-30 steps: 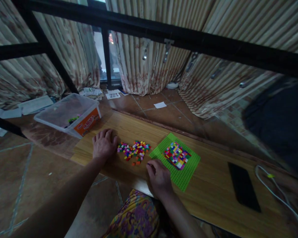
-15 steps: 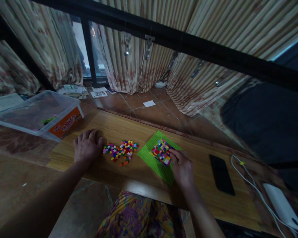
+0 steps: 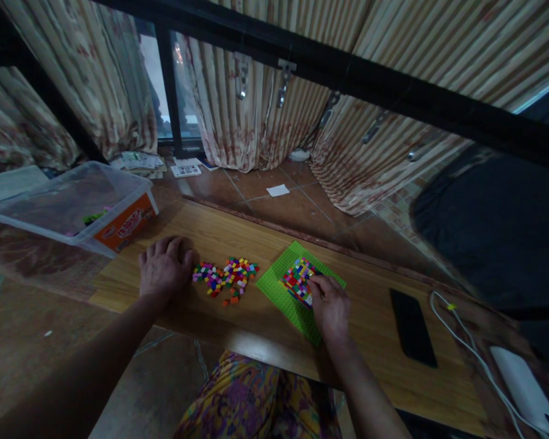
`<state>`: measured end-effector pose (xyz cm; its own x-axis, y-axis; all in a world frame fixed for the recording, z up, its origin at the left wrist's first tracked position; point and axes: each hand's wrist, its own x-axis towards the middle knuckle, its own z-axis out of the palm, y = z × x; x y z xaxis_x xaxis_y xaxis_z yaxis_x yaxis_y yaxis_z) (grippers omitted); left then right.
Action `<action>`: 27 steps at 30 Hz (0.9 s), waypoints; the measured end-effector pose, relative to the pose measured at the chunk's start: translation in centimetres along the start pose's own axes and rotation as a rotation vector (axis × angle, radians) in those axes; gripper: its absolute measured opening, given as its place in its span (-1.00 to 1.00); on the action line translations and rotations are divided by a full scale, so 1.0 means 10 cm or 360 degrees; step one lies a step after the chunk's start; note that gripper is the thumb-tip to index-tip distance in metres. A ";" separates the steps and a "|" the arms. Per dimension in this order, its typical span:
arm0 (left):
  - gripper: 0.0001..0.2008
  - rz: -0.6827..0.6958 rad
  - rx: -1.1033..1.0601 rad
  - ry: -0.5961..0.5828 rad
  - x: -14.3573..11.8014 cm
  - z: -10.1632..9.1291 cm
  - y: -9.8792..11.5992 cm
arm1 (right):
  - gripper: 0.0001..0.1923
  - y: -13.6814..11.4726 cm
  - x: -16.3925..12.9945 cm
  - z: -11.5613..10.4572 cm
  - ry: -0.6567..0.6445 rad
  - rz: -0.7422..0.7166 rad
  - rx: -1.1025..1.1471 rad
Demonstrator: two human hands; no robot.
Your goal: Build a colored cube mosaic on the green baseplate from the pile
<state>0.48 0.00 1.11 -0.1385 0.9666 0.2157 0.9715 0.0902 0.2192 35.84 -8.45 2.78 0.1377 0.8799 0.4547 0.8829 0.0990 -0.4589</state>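
Observation:
A green baseplate [image 3: 286, 302] lies on the wooden table [image 3: 238, 231], with a patch of small coloured bricks [image 3: 295, 279] built on it. My right hand [image 3: 329, 305] rests on the plate's right side, its fingertips pressed on the brick patch; whether a brick is under them is hidden. A loose pile of small coloured bricks [image 3: 225, 279] lies left of the plate. My left hand [image 3: 163, 268] lies flat on the table, fingers spread, touching the pile's left end.
A clear plastic tub [image 3: 75, 210] with an orange label stands at the table's far left. A black phone [image 3: 412, 327] lies to the right, then a white cable [image 3: 473, 353] and a white device [image 3: 521, 381]. Curtains hang behind; a black bar crosses overhead.
My right hand moved from the table's front edge, left of the plate, onto the brick patch on the plate. The left hand stayed by the pile. The view shifted right.

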 end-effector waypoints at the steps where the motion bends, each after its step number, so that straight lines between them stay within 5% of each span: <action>1: -0.46 0.0002 0.0002 0.0001 0.00 0.00 0.00 | -0.71 0.00 0.00 0.00 0.0012 0.0008 0.0016; 27: -0.47 -0.0019 -0.0004 -0.0030 -0.01 -0.03 0.03 | -0.66 0.01 0.10 -0.13 0.0068 0.0327 0.0195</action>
<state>0.68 -0.10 1.45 -0.1463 0.9698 0.1950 0.9694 0.1012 0.2238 36.59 -8.19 4.15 0.3301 0.8673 0.3725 0.7736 -0.0224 -0.6332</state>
